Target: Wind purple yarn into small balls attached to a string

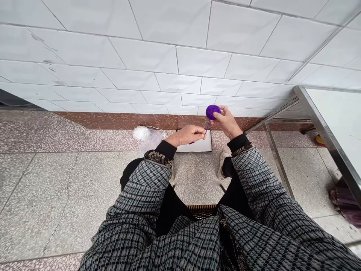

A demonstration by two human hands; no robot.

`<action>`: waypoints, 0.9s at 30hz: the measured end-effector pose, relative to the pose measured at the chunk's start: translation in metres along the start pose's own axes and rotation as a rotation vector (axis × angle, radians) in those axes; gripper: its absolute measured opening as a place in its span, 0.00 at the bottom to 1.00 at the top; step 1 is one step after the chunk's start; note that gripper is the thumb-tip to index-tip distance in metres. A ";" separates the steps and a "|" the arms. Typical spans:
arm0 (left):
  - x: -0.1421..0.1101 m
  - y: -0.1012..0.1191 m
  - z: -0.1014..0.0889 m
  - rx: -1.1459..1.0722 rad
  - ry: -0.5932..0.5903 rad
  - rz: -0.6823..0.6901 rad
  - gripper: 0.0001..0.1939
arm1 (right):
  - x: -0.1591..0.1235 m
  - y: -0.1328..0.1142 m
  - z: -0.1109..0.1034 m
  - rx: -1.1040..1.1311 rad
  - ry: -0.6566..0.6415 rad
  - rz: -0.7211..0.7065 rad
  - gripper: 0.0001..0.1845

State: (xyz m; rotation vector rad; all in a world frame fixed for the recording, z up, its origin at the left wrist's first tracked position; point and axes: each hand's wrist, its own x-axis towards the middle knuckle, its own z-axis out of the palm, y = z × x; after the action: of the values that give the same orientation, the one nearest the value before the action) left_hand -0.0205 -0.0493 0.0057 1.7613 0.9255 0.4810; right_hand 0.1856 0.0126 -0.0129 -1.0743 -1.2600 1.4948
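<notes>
I sit facing a white tiled wall, both arms stretched out in front of me. My right hand (227, 122) grips a small ball of purple yarn (212, 111) with its fingers curled round it. A purple strand (207, 126) runs down from the ball to my left hand (188, 134), which pinches it between thumb and fingers. The two hands are a short way apart, with the strand taut between them.
On the floor by the wall lie a white flat box (197, 146) and a clear plastic bag with a white yarn ball (141, 133). A metal table frame (318, 124) stands to my right, with a dark folded umbrella (345, 201) under it. A woven seat (201, 211) shows between my legs.
</notes>
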 end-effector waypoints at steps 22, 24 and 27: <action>0.004 -0.007 -0.004 -0.041 -0.021 0.027 0.08 | -0.002 -0.005 -0.004 0.046 -0.032 -0.093 0.24; 0.002 -0.005 -0.004 -0.046 -0.025 0.054 0.08 | -0.001 0.001 -0.004 -0.218 -0.028 -0.001 0.23; 0.001 -0.003 -0.007 -0.071 0.094 0.065 0.08 | -0.007 0.001 -0.004 -0.515 -0.309 0.104 0.21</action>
State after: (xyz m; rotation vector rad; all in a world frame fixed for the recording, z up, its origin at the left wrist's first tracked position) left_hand -0.0259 -0.0443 0.0055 1.7207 0.9078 0.6359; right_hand 0.1912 0.0063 -0.0138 -1.2810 -1.9026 1.4906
